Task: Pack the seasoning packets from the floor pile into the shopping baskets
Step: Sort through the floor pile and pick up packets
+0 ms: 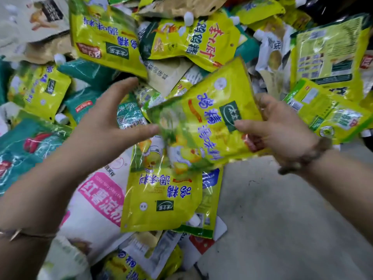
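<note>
My right hand (282, 128) grips a yellow seasoning packet (203, 122) by its right edge, thumb on the front and fingers behind, and holds it tilted above the pile. My left hand (107, 122) is spread with straight fingers just left of that packet; its thumb tip touches or nearly touches the packet's left edge. Beneath lies the floor pile of packets (113, 37): yellow ones, green ones and white ones, many overlapping. Another yellow packet (161, 190) lies flat directly under the held one. No shopping basket is in view.
Bare grey floor (282, 219) lies at the lower right. A white and pink bag (96, 201) rests by my left forearm. Green packets (26, 146) fill the left side. Several white spout caps stick out of the pile.
</note>
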